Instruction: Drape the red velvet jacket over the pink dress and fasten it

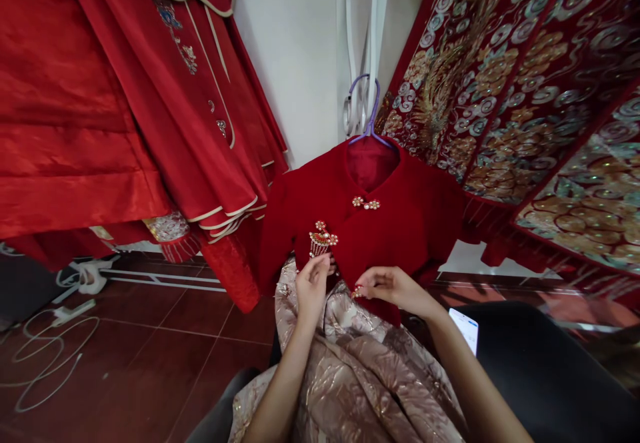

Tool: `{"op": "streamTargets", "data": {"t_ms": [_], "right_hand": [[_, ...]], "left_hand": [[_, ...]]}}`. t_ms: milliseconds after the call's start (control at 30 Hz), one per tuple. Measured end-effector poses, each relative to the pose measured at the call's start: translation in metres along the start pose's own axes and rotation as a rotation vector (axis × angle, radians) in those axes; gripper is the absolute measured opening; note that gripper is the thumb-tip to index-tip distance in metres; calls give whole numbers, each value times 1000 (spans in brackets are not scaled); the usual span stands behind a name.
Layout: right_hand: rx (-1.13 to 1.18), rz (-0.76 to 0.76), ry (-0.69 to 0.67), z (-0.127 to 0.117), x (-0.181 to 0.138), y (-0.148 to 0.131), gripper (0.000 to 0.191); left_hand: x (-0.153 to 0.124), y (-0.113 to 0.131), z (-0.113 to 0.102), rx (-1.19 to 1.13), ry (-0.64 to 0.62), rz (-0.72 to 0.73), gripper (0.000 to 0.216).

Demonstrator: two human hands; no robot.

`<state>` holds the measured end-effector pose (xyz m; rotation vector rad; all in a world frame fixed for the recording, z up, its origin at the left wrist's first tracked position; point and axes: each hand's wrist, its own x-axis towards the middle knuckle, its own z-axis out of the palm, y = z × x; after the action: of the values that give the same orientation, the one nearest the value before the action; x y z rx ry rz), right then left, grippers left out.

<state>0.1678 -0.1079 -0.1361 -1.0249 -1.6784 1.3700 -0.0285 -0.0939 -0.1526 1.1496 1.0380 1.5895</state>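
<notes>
- The red jacket (400, 243) hangs at the middle of the view, its centre taken as the clock's hub, on a purple hanger (371, 128) at 12 o'clock.
- At about half past 7, the left hand (312, 284) has its thumb and fingers drawn together at the jacket's edge; whether they grip anything, I cannot tell.
- At 5 o'clock, the right hand (393, 288) pinches a small gold clasp (357, 292) at the jacket's lower front edge; the two hands are apart.
- A fan-shaped ornament (320, 238) with hanging strands sits at 9 o'clock, just above the left hand.
- A floral fastener (366, 203) spans the front below the collar at 12 o'clock.
- Pale patterned cloth (345, 376) spreads at 6 o'clock, beneath both forearms.
- At 4 o'clock, a phone (466, 330) with a lit screen lies on a black seat (540, 370).
- Red garments (165, 96) hang at 10 o'clock, and a heavily embroidered garment (505, 103) at 2.
- A white cable (63, 346) loops across the tiled floor (165, 356) between 8 and 9 o'clock.
</notes>
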Motion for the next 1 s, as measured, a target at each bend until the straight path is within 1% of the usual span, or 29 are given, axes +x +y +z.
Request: {"op": "streamTargets", "data": {"t_ms": [100,200,300,433,600,767,833,933,1000], "right_hand": [[76,12,-85,-13,-11,-11,22],[144,18,-97,-16,-14,-14,20],[177,26,-90,-14,-13,-13,20],[185,19,-80,-12,-10,-10,21],[168,11,-62,-10,-10,-11,22],[116,4,-31,-8,-11,-15,26],[102,2,-24,-8,-11,-15,28],[106,-9,-25,-7,-10,-15,27],[112,-19,-28,-6,-10,-16,25]], "left_hand": [[13,18,13,-139,-2,-28,34],[24,28,23,-217,-6,-43,36],[28,32,29,-212,6,-37,37],[32,31,31,-268,29,-64,36],[38,31,35,-320,99,-124,31],[39,37,39,-325,125,-178,31],[38,40,39,-306,128,-208,32],[38,44,37,-295,100,-268,36],[39,44,34,-300,86,-283,38]]}}
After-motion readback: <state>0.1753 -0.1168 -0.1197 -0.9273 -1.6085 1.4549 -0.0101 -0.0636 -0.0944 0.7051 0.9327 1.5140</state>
